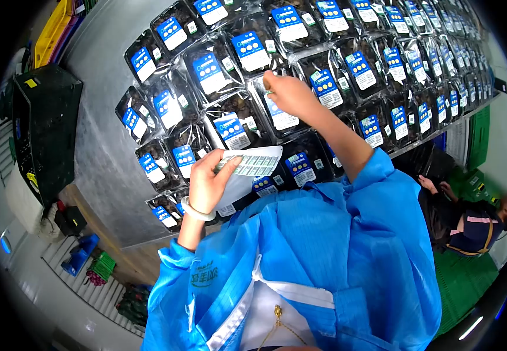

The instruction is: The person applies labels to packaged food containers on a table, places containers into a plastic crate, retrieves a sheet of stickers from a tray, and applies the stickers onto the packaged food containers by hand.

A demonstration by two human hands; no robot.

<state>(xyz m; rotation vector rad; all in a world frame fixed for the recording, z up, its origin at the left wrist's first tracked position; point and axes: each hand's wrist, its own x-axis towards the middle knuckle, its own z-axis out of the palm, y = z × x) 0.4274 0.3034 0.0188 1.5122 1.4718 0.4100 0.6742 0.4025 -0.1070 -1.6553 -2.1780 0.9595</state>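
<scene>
My left hand (208, 182), with a pale bangle at the wrist, grips a sheet of small printed stickers (257, 161) between thumb and fingers. The sheet hangs over the near packs, hiding part of them. Further up, my right hand (288, 95) is over a wrapped black tray pack (283, 119) with a blue and white label. Its fingers are curled together; whether a small sticker is between them I cannot make out. Just beyond the fingertips lies another labelled pack (251, 51). To the left of it, a further pack (209, 71) carries a small white sticker beside its main label.
Rows of similar film-wrapped packs (394, 63) cover the grey metal table (104, 117) toward the right. A black crate (48, 126) stands off the left edge, near a yellow crate (54, 32). At right, another person (470, 225) is beside green crates (477, 187).
</scene>
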